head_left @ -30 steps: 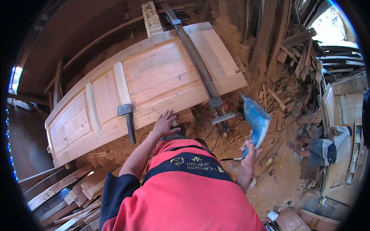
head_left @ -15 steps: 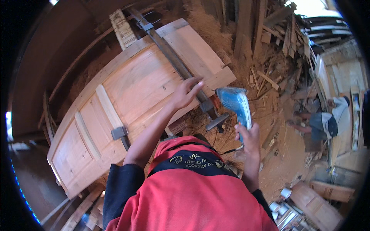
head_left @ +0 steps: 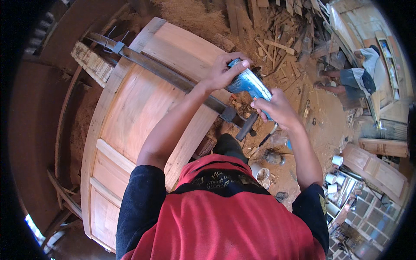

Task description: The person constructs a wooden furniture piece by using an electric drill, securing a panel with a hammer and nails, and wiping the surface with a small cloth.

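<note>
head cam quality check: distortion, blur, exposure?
Head view: strong fisheye, black vignette at the corners, the wooden door panel and long metal bar clamp bowing toward the rim. Centre sharp: left hand and right hand on the blue power tool show no motion blur. Daylight even; floor upper right slightly washed out.

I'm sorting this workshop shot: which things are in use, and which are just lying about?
In use:
left hand, right hand, blue power tool, wooden door, bar clamp

Lying about:
wood scraps, white cups, sawdust
</note>
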### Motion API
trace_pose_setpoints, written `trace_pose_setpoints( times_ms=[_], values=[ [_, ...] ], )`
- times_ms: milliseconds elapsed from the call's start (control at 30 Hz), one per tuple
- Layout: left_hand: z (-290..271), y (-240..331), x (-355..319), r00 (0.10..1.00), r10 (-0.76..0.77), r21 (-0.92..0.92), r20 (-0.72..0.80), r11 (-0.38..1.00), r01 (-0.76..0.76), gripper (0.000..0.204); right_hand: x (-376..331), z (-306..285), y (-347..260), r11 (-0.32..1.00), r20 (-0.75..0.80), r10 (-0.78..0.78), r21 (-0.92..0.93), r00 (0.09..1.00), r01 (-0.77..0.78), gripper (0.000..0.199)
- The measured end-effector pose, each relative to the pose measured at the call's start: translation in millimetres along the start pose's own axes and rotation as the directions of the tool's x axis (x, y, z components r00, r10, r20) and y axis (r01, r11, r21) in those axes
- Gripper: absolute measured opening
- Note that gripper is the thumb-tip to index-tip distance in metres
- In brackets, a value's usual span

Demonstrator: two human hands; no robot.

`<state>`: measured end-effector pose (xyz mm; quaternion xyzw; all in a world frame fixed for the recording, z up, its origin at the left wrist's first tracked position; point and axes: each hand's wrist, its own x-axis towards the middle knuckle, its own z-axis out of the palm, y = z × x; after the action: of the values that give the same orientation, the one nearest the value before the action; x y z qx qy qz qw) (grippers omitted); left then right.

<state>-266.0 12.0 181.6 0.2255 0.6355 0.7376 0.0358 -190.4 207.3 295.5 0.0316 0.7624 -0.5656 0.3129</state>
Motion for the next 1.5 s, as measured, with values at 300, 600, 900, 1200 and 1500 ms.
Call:
trace_pose_setpoints(
  times_ms=[300, 600, 900, 1200, 1500],
  values=[
    [-6, -22, 5, 0.996, -0.034, -0.121, -0.086, 0.992, 0.023, 0.032, 12, 1, 4, 0.999, 0.022, 0.036, -0.010, 0.999, -0.035, 0.022],
    [-10, -28, 5, 0.990, -0.050, -0.110, -0.129, 0.993, 0.036, 0.028, 19, 3, 0, 0.996, 0.028, 0.074, -0.050, 0.997, -0.072, 0.021],
    [-11, -31, 6, 0.990, -0.043, -0.107, -0.138, 0.994, 0.029, 0.027, 25, 0, 6, 0.993, 0.007, 0.089, -0.079, 0.996, -0.088, 0.022],
    [-10, -31, 5, 0.992, -0.019, -0.140, -0.124, 0.990, 0.002, 0.028, 25, 2, 5, 0.992, 0.034, 0.090, -0.091, 0.995, -0.086, 0.021],
    [-13, -32, 9, 0.997, -0.069, -0.231, -0.036, 0.971, 0.059, 0.029, 28, 6, 0, 0.987, 0.157, 0.126, 0.076, 0.980, -0.139, 0.039]
  ],
)
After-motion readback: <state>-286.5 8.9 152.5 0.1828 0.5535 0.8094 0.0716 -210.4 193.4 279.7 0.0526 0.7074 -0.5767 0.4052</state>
